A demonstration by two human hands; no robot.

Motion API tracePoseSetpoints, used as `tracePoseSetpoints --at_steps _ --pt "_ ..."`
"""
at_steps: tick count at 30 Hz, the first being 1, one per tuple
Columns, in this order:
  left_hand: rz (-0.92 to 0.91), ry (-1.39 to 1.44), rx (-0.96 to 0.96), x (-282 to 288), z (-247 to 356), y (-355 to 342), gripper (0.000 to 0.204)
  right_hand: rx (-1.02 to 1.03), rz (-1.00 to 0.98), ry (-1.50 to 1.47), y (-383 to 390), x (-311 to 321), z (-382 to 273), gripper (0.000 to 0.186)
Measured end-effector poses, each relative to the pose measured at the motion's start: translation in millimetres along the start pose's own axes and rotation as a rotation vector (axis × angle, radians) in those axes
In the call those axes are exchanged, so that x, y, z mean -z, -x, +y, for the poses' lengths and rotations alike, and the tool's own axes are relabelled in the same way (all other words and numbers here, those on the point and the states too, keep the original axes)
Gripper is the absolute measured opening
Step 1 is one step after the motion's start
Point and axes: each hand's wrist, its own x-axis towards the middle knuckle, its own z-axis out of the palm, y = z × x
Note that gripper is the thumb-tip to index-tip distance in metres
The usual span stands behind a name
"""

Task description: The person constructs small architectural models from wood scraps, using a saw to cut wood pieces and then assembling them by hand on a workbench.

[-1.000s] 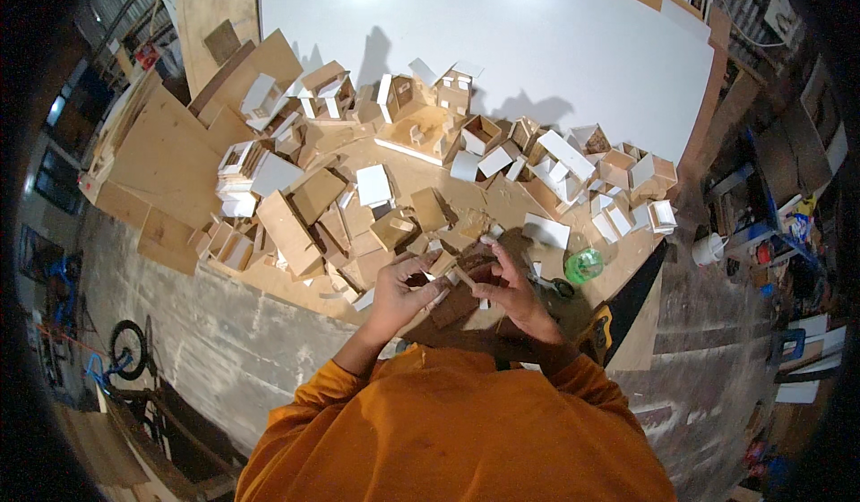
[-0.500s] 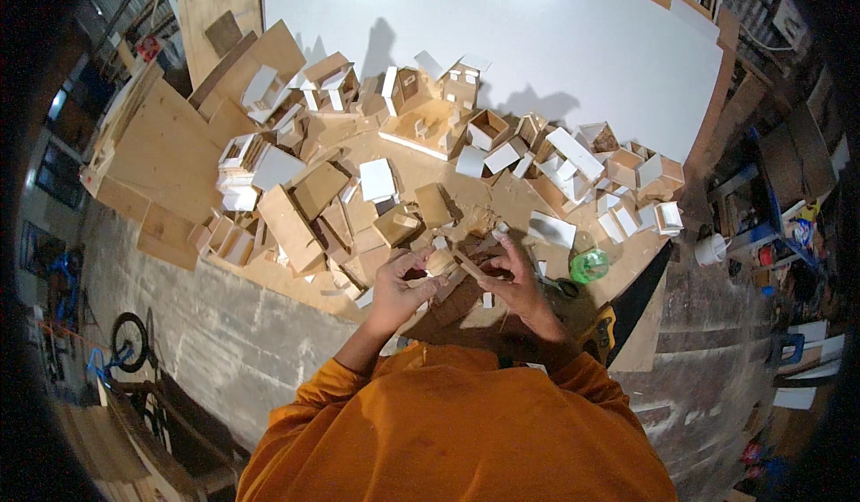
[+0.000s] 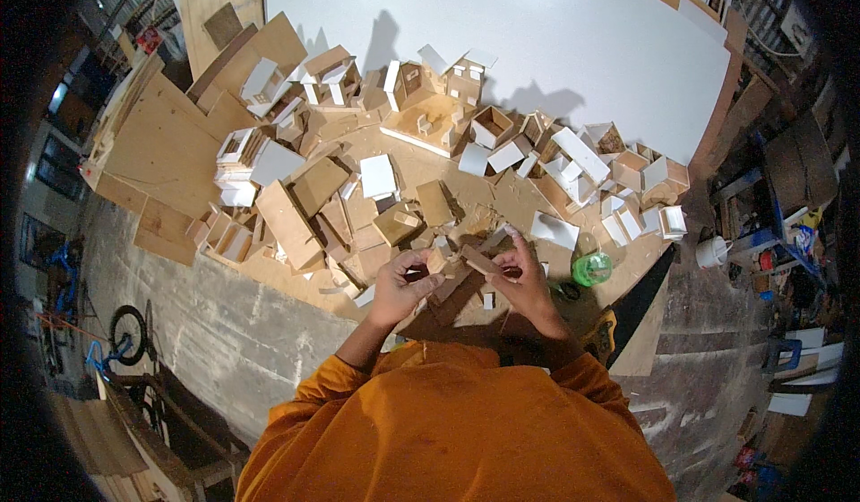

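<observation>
Near the front of the cluttered wooden worktop, my left hand grips a small pale wooden piece between thumb and fingers. My right hand pinches a short flat wooden strip, angled toward the piece in my left; whether the two touch is unclear. Dark brown material and shadow lie beneath both hands. A translucent green container stands right of my right hand, with a dark tool partly hidden beside it. A tan board lies among loose offcuts left of my hands.
Several small wood-and-white model houses spread in an arc before a large white board. Plywood sheets stand at left. A yellow-and-black saw handle sits at the front right edge. A bicycle and a white bucket flank the worktop.
Both hands keep hold of their pieces and have shifted only slightly. The wooden piece in my left hand has turned a little. The whole view has shifted a bit.
</observation>
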Motion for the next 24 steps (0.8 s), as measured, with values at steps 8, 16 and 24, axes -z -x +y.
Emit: tracePoseSetpoints --at_steps 8,16,24 --pt "-0.083 0.123 0.075 1.1 -14.8 -2.0 0.037 0.105 0.05 0.096 -1.2 0.6 9.0 0.081" --pt "-0.158 0.326 0.156 -4.9 0.0 3.1 0.042 0.549 0.266 0.486 -3.5 -2.8 -15.0 0.078" --pt "-0.238 0.278 -0.038 -16.4 -3.3 5.8 0.047 0.301 -0.004 -0.05 3.3 -24.8 -39.9 0.075"
